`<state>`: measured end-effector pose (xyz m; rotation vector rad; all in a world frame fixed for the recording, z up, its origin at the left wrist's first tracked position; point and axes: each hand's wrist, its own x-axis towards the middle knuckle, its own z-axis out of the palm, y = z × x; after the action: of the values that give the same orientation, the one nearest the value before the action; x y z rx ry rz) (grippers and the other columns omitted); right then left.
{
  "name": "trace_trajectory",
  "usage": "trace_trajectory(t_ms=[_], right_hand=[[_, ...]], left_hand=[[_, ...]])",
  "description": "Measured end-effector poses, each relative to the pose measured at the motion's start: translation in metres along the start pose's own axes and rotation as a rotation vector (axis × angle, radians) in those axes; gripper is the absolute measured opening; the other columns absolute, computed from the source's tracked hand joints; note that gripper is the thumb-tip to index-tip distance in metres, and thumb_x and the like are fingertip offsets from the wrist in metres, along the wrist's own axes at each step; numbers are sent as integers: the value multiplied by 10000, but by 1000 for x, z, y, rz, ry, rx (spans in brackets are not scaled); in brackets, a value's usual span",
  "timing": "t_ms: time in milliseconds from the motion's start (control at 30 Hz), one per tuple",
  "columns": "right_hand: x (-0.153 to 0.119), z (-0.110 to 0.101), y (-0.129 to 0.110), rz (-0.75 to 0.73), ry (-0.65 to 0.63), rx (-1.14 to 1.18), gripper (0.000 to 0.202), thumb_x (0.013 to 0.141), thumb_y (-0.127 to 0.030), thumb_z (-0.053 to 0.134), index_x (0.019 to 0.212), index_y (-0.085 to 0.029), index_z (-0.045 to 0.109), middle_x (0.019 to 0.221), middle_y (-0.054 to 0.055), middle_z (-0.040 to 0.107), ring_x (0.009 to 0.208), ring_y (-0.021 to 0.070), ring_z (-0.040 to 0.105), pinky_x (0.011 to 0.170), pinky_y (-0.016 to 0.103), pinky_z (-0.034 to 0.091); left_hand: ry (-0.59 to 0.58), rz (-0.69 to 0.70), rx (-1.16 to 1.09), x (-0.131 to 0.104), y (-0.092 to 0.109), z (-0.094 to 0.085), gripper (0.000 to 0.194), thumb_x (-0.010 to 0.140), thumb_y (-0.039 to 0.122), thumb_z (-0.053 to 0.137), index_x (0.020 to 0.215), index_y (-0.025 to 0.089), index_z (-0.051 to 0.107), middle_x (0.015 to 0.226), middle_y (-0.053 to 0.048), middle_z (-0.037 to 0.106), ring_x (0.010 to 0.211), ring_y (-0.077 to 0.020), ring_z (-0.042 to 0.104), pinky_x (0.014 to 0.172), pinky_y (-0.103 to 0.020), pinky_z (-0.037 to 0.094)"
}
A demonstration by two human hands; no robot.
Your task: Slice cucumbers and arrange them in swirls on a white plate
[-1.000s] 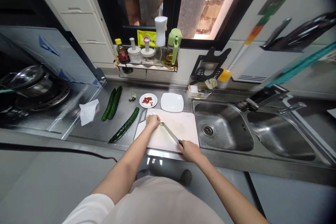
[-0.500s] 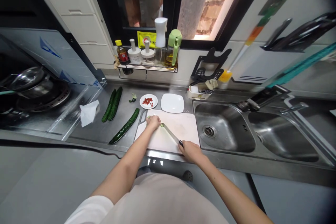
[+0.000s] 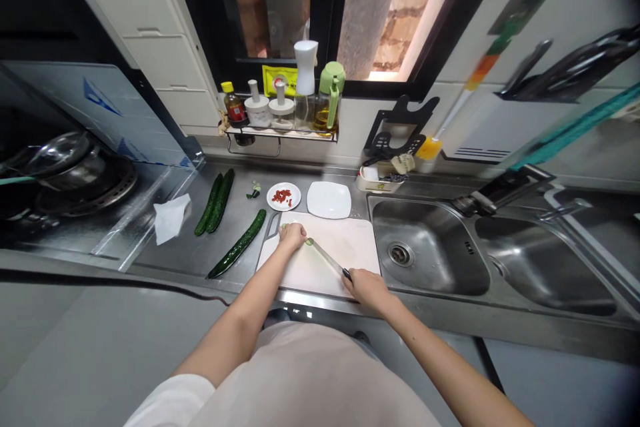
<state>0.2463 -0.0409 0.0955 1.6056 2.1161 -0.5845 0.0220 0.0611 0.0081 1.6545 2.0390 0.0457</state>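
Note:
On the white cutting board [image 3: 355,247], my left hand [image 3: 293,237] is closed, its fingers curled over something largely hidden, with a bit of green showing beside them. My right hand [image 3: 367,285] is wrapped round the black handle of a knife [image 3: 327,258]. The blade points up and left toward my left fingers, and a small green slice [image 3: 309,241] lies at its tip. Behind the board stand a small white plate of red pieces [image 3: 283,197] and a white square dish [image 3: 329,200]. A whole cucumber [image 3: 237,244] lies left of the board.
Two more cucumbers [image 3: 215,203] and a white paper [image 3: 171,218] lie farther left, before the stove pot [image 3: 75,163]. A double sink [image 3: 430,247] is on the right. A shelf of bottles [image 3: 283,133] hangs behind, and green scraps [image 3: 254,191] sit near the small plate.
The whole view has shifted slightly. My hands, the knife and the slice at its tip keep nearly the same places on the board.

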Motion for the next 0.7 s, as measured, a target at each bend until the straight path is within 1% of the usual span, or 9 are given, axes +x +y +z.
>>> trace_trajectory(t_ms=[133,333,467,700], right_hand=[[3,-1,4,-24,15,-28,405,957,-390,362,1075,-137,655,1067,181,696,1042,283,652,836,349,451],[5,-1,8,-21,11,-15,393,956,-386,371,1073,-140,654,1066,180,694,1047,273,652,855,345,449],[6,-2,9,-44,23,-39,415,956,-383,356,1080,-124,656,1069,195,692,1047,292,651,840,360,459],[5,-8,9,-60,4,-51,422,950,-373,346,1083,-126,661,1077,191,693,1042,288,653,834,359,469]], left_hand=[[1,4,-11,0,0,0,143,733,341,710,861,280,694,1028,-18,719,1096,-238,578,979,-372,331],[-12,6,-13,3,-1,1,156,720,362,735,848,285,692,1018,-12,719,1099,-237,581,981,-365,331],[-9,14,-16,3,-2,2,134,731,336,719,848,277,693,1022,-15,717,1100,-241,580,984,-373,330],[-12,12,-1,2,0,-1,150,719,319,713,862,274,702,1006,-28,721,1091,-238,586,970,-357,340]])
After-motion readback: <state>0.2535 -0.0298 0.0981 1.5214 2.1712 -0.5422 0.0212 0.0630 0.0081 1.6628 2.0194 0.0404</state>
